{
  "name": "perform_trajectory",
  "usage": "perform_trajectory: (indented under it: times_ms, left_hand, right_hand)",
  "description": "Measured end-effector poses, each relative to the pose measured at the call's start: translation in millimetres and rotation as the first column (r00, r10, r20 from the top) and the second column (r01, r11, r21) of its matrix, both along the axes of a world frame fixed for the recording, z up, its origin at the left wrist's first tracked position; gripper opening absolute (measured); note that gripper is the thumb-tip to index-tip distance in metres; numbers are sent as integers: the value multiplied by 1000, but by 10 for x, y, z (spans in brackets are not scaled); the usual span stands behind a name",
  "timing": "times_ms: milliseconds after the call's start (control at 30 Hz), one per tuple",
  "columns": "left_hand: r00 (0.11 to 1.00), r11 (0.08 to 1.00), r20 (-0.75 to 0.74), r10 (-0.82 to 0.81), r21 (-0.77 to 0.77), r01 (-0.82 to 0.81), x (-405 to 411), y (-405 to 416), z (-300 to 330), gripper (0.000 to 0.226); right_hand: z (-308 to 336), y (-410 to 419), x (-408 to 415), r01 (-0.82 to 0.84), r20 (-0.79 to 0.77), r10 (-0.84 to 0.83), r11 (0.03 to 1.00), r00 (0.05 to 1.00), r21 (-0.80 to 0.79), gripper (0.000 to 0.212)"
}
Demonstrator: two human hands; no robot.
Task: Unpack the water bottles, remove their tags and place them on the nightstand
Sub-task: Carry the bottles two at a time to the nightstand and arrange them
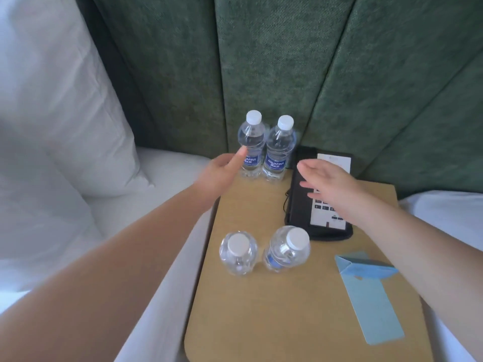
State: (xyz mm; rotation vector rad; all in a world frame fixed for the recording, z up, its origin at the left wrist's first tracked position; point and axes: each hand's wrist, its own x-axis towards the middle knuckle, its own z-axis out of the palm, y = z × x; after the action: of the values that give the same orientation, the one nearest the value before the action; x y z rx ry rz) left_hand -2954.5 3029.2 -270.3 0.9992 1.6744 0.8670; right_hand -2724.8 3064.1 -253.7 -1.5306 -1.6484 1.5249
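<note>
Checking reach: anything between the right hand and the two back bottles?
Nothing visible. The right hand hovers open over the phone; the gap leftward to the back bottles looks free.

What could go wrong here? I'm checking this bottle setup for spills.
1. The left hand touches the back left bottle, which stands against its neighbour at the nightstand edge; a push may topple both.
2. The right hand hovers over the phone and could knock it.
3. Drawing the arms back might clip the front bottles.
</note>
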Motion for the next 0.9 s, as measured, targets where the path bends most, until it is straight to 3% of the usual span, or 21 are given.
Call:
perform_trajectory:
  times_ms: [67,167,333,433,567,900]
  left_hand:
    - [987,998,147,-62,32,58,-10,-409,113,43]
    - [971,985,186,-151,115,131,-5,-946,179,60]
    - [984,984,14,-177,6,177,216,-1476,-6,96]
    - [992,997,-100,-72,8,73,354,-1572,-148,74]
    - [988,995,-135,71,78,-61,382,-1493,-248,45]
    - [985,990,-105,136,64,-130,252,-755,-260,56]
  right_hand:
    - [84,-324,119,-100,-40,99,995,994,-24,68]
    - [104,-720,263,-225,-8,225,974,974,-11,80]
    - [-33,-1120,269,-219,69,218,976,974,9,91]
    - [-182,-1201,188,-198,113,188,976,976,90,86]
    - [-312,-1183,110,-96,102,76,975,992,201,53]
    - [-328,-646,-104,-115,175,75,966,982,230,56]
